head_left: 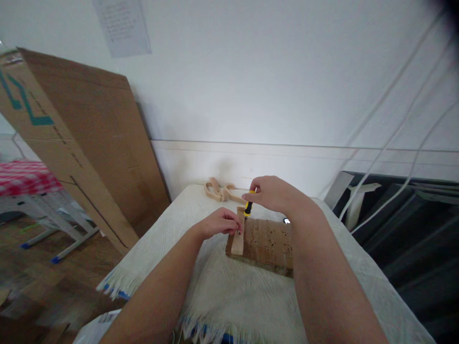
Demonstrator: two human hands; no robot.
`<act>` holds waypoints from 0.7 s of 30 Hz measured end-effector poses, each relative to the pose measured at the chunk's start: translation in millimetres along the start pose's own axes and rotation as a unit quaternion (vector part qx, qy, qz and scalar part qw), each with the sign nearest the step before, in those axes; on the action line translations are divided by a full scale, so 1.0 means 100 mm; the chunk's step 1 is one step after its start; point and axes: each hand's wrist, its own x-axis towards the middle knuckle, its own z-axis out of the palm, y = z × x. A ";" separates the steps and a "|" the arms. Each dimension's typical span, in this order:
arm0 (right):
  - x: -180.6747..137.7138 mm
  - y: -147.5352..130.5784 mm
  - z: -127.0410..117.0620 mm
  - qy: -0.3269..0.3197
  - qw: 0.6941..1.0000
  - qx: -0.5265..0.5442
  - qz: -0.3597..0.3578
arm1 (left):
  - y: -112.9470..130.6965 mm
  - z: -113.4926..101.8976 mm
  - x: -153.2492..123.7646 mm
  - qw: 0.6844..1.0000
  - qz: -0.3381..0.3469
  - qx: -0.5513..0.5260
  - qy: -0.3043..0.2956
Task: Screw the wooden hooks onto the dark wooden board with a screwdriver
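Observation:
A yellow-and-black screwdriver [247, 209] stands nearly upright, its tip down by a light wooden strip [238, 244]. My right hand [267, 191] is closed around the top of its handle. The strip lies across the left end of a brown wooden board [267, 243] dotted with many small holes. On the strip rests my left hand [224, 222], its fingers pinched together close to the screwdriver's tip. Whatever sits between those fingertips is too small to make out. My right forearm hides the board's right end.
Curved light wooden pieces [221, 192] lie at the back of the cloth-covered table [247, 301], against the white wall. A tall cardboard box [93, 129] leans at the left. White cables [398, 126] hang at the right above dark panels [405, 239].

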 end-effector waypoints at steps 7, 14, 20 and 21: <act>-0.01 0.00 -0.01 -0.002 1.000 0.001 -0.013 | -0.03 0.00 0.02 1.000 0.010 0.005 0.004; -0.03 -0.02 -0.03 -0.001 1.000 0.005 -0.006 | -0.01 0.00 0.02 1.000 0.009 0.003 0.003; -0.03 -0.02 -0.04 -0.004 1.000 0.008 -0.011 | -0.04 0.01 0.02 0.998 -0.029 0.037 -0.035; -0.03 -0.02 -0.04 -0.004 1.000 0.010 -0.011 | -0.05 0.01 0.03 0.998 -0.031 0.040 -0.033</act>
